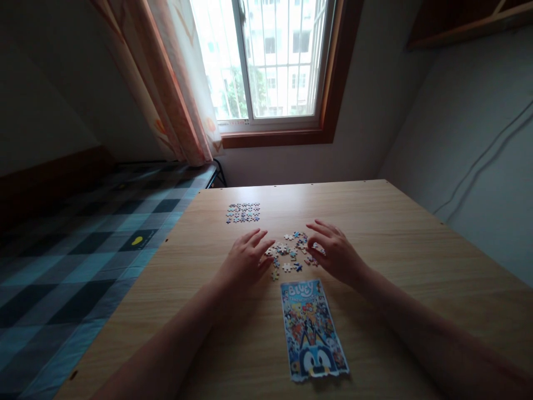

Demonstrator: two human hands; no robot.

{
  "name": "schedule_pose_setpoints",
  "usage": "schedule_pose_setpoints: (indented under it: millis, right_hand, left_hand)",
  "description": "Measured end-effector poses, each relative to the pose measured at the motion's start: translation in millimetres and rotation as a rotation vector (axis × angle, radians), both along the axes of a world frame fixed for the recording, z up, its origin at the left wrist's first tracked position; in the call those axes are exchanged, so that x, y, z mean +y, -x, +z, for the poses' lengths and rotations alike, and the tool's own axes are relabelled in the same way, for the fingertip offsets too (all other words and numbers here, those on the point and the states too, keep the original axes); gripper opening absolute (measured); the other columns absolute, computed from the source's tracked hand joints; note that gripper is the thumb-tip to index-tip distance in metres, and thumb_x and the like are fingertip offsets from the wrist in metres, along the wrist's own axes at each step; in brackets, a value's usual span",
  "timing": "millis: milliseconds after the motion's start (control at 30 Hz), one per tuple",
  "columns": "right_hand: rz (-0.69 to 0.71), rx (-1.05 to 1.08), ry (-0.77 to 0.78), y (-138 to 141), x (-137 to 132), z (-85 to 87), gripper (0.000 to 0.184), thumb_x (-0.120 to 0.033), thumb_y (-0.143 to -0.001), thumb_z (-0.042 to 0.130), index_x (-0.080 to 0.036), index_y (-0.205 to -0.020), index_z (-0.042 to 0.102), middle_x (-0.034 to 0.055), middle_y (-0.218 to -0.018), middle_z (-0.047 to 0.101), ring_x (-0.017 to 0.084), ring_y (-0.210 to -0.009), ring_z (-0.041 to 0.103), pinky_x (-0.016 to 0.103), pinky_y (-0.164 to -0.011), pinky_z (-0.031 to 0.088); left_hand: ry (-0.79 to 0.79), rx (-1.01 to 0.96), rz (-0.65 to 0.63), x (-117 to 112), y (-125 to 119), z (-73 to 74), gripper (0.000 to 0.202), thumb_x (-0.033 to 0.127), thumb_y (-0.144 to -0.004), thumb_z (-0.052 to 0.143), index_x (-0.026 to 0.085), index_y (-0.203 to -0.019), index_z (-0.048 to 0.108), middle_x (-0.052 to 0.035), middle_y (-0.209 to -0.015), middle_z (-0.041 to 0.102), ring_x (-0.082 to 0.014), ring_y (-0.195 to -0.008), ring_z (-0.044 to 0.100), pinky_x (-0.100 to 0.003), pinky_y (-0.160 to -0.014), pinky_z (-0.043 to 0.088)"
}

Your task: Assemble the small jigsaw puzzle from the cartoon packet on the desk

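Puzzle pieces [282, 249] loose on the tabletop [333, 205]

They lie scattered between the left hand [245, 255] and the right hand [335, 247], probably for easy reach. The left grip is apart, fingers spread beside the pieces; the right curls over the other edge, and I cannot tell whether its grip is closed on one. Nearer the person, a printed sheet [312, 328] reads upright, presumably for viewing. Farther off, neat rows of pieces [244, 213] sit apart, likely to avoid mixing.

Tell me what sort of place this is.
Probably a bedroom in a home: a bed or mattress with a checked cover stands at the left, a patterned curtain hangs by a barred window, and a wooden table holds jigsaw pieces.
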State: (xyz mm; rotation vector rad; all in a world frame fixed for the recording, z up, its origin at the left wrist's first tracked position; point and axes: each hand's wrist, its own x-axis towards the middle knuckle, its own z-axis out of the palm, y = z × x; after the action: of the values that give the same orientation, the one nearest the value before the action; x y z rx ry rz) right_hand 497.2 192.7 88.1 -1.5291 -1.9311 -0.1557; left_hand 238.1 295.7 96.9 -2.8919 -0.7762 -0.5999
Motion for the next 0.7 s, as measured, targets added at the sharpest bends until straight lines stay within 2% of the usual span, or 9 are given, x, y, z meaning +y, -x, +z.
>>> schedule_pose_setpoints:
  millis: [67, 133, 200, 333, 433, 533, 700]
  right_hand:
    - [-0.04, 0.067, -0.111, -3.3, -1.5, 7.5, 0.005, -0.02, -0.089, 0.063, -0.02, -0.084, 0.064, 0.0092, -0.112, 0.069, 0.027, -0.109, 0.059, 0.045, -0.095, 0.047]
    - [-0.08, 0.111, -0.19, -5.7, -3.2, 14.0, 0.006, -0.021, -0.089, 0.064, -0.02, -0.083, 0.063, 0.007, -0.091, 0.07, 0.024, -0.09, 0.061, 0.039, -0.084, 0.048]
    - [-0.091, 0.129, -0.251, -5.3, -5.7, 19.2, 0.007, -0.021, -0.089, 0.065, -0.02, -0.083, 0.063, 0.0051, -0.081, 0.068, 0.022, -0.082, 0.059, 0.037, -0.079, 0.047]
    - [0.063, 0.129, -0.283, 6.6, -12.2, 25.0, 0.008, -0.02, -0.092, 0.063, -0.02, -0.083, 0.064, 0.0025, -0.079, 0.069, 0.018, -0.078, 0.059, 0.033, -0.076, 0.047]
    - [0.195, 0.09, -0.255, 21.5, -16.5, 25.1, 0.008, -0.02, -0.092, 0.063, -0.021, -0.084, 0.065, 0.0006, -0.078, 0.07, 0.016, -0.075, 0.061, 0.032, -0.076, 0.046]
    - [0.295, 0.089, -0.249, 35.2, -18.6, 22.3, 0.007, -0.02, -0.093, 0.061, -0.021, -0.087, 0.065, 0.0002, -0.077, 0.071, 0.015, -0.074, 0.062, 0.031, -0.073, 0.046]
    - [0.357, 0.156, -0.247, 45.8, -19.2, 19.4, 0.008, -0.019, -0.095, 0.058, -0.021, -0.09, 0.064, 0.001, -0.077, 0.071, 0.014, -0.073, 0.064, 0.029, -0.068, 0.046]
  left_hand:
    - [-0.031, -0.042, -0.042, -2.4, -0.8, 4.0, 0.031, 0.029, -0.091, 0.062, 0.023, -0.121, 0.064, -0.0111, -0.135, 0.06, -0.0289, -0.126, 0.053, -0.052, -0.104, 0.047]
    - [-0.051, -0.091, -0.086, -6.2, -2.0, 10.2, 0.024, 0.026, -0.092, 0.06, 0.022, -0.115, 0.066, -0.0099, -0.128, 0.064, -0.0271, -0.118, 0.058, -0.051, -0.099, 0.05]
    - [-0.057, -0.143, -0.138, -12.1, -4.0, 17.7, 0.02, 0.024, -0.093, 0.057, 0.022, -0.11, 0.067, -0.0079, -0.119, 0.069, -0.0245, -0.108, 0.062, -0.048, -0.093, 0.052]
    - [-0.038, -0.228, -0.237, -27.9, -8.7, 30.3, 0.017, 0.022, -0.094, 0.055, 0.02, -0.105, 0.068, -0.0042, -0.102, 0.073, -0.019, -0.091, 0.065, -0.037, -0.08, 0.055]
    - [0.009, -0.258, -0.266, -37.2, -11.4, 32.3, 0.019, 0.026, -0.095, 0.057, 0.02, -0.11, 0.067, -0.0044, -0.1, 0.073, -0.0182, -0.089, 0.066, -0.034, -0.075, 0.056]
    - [0.141, -0.311, -0.288, -41.8, -14.0, 29.2, 0.017, 0.027, -0.095, 0.059, 0.02, -0.108, 0.067, -0.0041, -0.098, 0.073, -0.0168, -0.088, 0.067, -0.031, -0.075, 0.056]
    - [0.426, -0.424, -0.272, -45.0, -19.3, 23.9, 0.011, 0.023, -0.094, 0.059, 0.02, -0.092, 0.07, -0.001, -0.083, 0.072, -0.0107, -0.071, 0.065, -0.023, -0.064, 0.053]
